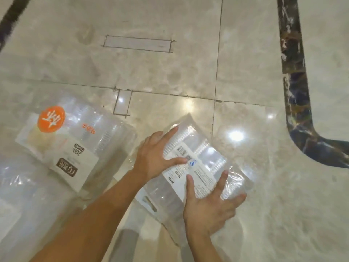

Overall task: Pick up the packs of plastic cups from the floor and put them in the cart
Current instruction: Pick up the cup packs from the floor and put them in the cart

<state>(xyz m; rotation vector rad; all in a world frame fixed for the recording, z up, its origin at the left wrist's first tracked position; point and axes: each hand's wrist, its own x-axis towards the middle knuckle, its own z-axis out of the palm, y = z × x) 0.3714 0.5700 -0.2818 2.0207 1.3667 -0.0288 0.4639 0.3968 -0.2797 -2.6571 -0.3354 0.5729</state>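
A clear pack of plastic cups [204, 148] with a white printed label lies on the marble floor in the middle of the view. My left hand [156, 157] presses flat on its left side with fingers spread. At its near right end my right hand [209, 207] grips the pack with fingers on top. A second pack [75, 140] with an orange round logo lies to the left. A third clear pack [24, 195] fills the lower left corner. No cart is in view.
The beige marble floor [170, 63] stretches ahead, glossy with light reflections. A dark marble inlay band [296, 91] curves down the right side. A black stripe [13, 14] crosses the top left corner.
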